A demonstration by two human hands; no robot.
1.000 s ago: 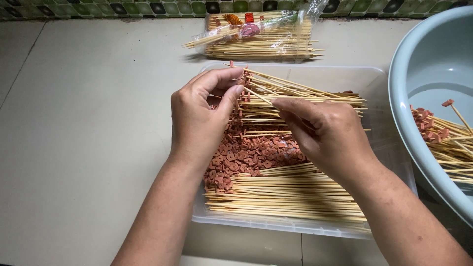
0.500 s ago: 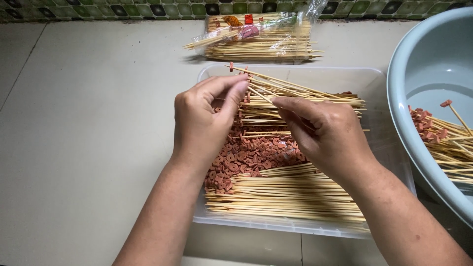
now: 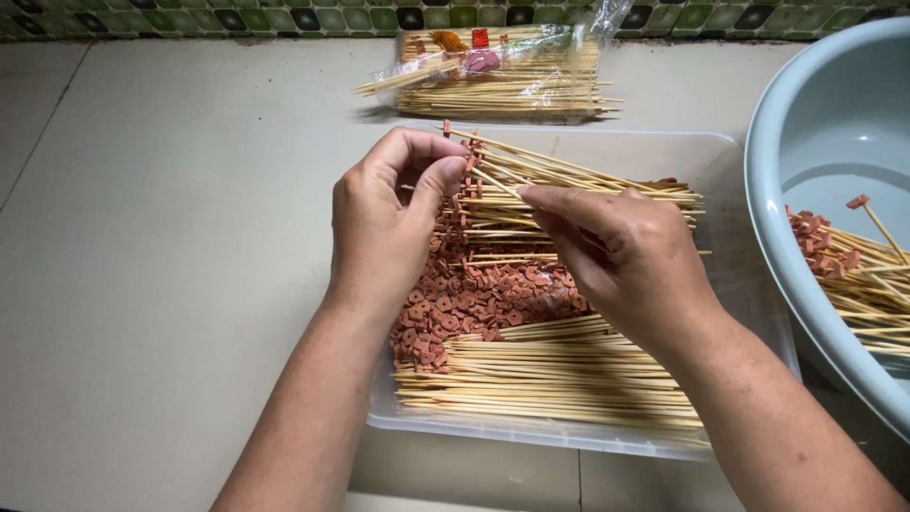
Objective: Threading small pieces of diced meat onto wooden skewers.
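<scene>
Head view, the only one. Left hand (image 3: 393,223) curled at the upper end of the clear plastic tray (image 3: 730,171), thumb and forefinger pressed together on a small reddish-brown meat piece (image 3: 466,180) at the tip of a bamboo skewer (image 3: 498,182). Right hand (image 3: 621,261) just beside it, fingers (image 3: 545,197) pinching the shaft of that same skewer, pointed end toward the left hand. Skewer held low over the tray, above the fan of loaded sticks.

Progress, judged from how things lie: partly done. One bundle of skewers with pieces on their tips (image 3: 569,185) lying across the tray's far half; a further batch of finished skewers (image 3: 853,275) resting in the pale blue basin (image 3: 815,123) at right. Left to do: a loose heap of meat pieces (image 3: 483,299) in the tray's middle, and a thick layer of bare skewers (image 3: 559,379) along the near side. Probably nearer the middle than the end.

Counts: two hands, one tray, one basin, one opened bag of spare skewers (image 3: 502,71) on the bench (image 3: 171,237) near the tiled wall. One skewer in hand. Sticks and meat pieces too many and too overlapped to count; dozens of each at least.
</scene>
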